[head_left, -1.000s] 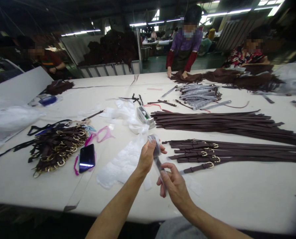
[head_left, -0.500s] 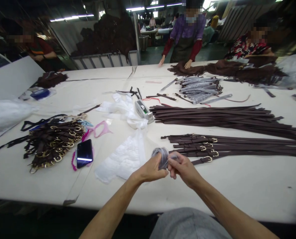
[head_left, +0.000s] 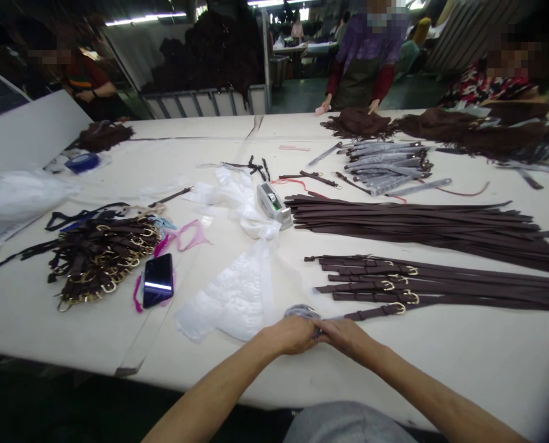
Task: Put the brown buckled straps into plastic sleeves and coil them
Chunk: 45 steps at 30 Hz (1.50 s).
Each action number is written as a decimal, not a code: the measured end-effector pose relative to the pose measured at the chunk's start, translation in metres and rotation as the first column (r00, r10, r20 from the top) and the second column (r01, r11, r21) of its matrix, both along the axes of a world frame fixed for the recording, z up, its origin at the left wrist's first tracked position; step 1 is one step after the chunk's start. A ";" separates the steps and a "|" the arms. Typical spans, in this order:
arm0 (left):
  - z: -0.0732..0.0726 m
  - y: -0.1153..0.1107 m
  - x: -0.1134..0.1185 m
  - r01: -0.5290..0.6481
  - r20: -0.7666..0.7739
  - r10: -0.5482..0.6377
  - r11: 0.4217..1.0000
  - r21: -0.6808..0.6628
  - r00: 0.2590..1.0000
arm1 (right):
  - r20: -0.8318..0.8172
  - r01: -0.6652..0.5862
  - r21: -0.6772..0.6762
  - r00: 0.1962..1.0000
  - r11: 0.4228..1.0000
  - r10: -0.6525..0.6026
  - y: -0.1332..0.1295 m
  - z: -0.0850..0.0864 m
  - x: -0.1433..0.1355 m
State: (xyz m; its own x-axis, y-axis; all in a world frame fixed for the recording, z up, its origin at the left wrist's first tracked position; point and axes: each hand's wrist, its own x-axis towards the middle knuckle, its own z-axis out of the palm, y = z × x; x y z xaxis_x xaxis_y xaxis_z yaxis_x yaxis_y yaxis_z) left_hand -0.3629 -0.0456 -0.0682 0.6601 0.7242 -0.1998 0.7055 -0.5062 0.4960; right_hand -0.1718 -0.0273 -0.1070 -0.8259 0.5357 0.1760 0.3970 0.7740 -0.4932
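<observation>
Low over the table's near side, my left hand is closed around a coiled strap in clear plastic, greyish and shiny. My right hand meets it from the right, its fingers pressed together at the coil's edge; the fingertips are partly hidden. Just beyond my right hand lie dark brown belts with gold buckles. A stack of white plastic sheets is to the left of the coil. Farther out stands a grey tape dispenser.
Brown straps form a long pile at the right, with plastic-wrapped pieces behind. On the left are a heap of buckled straps and a phone. Co-workers, one in a purple top, are across the table.
Both my hands have moved lower and nearer with the coil, and the left has turned over it. The co-worker across the table now holds something small and pink.
</observation>
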 end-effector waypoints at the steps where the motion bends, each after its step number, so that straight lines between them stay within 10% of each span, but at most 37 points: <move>1: -0.009 0.002 0.004 -0.007 -0.020 0.007 1.000 0.006 1.000 | -0.020 0.010 0.026 1.000 1.000 -0.009 -0.001 -0.012 0.002; 7: -0.038 0.005 0.014 -0.073 -0.108 0.078 0.996 0.045 0.991 | -0.075 0.047 0.078 0.996 0.996 -0.041 -0.002 -0.047 0.004; 16: -0.044 -0.013 -0.002 0.031 -0.091 -0.017 0.986 0.162 0.996 | -0.058 0.062 0.029 0.997 0.998 -0.060 -0.013 -0.038 0.004; 35: -0.075 -0.037 -0.005 -0.234 -0.009 0.278 0.824 0.515 0.960 | 0.004 0.097 -0.082 0.995 0.992 -0.097 -0.005 -0.034 -0.018; 38: -0.088 -0.038 -0.003 -0.343 0.136 0.327 0.743 0.575 0.935 | 0.001 0.126 -0.310 0.991 0.942 -0.133 0.032 -0.007 -0.027; 42: -0.116 -0.037 -0.002 -0.440 0.298 0.326 0.602 0.666 0.897 | -0.108 0.397 -0.403 0.874 0.824 -0.474 0.148 0.049 -0.064; 45: -0.138 -0.034 0.001 -0.426 0.279 0.323 0.644 0.635 0.904 | -0.130 0.489 -0.424 0.800 0.762 -0.585 0.244 0.072 -0.102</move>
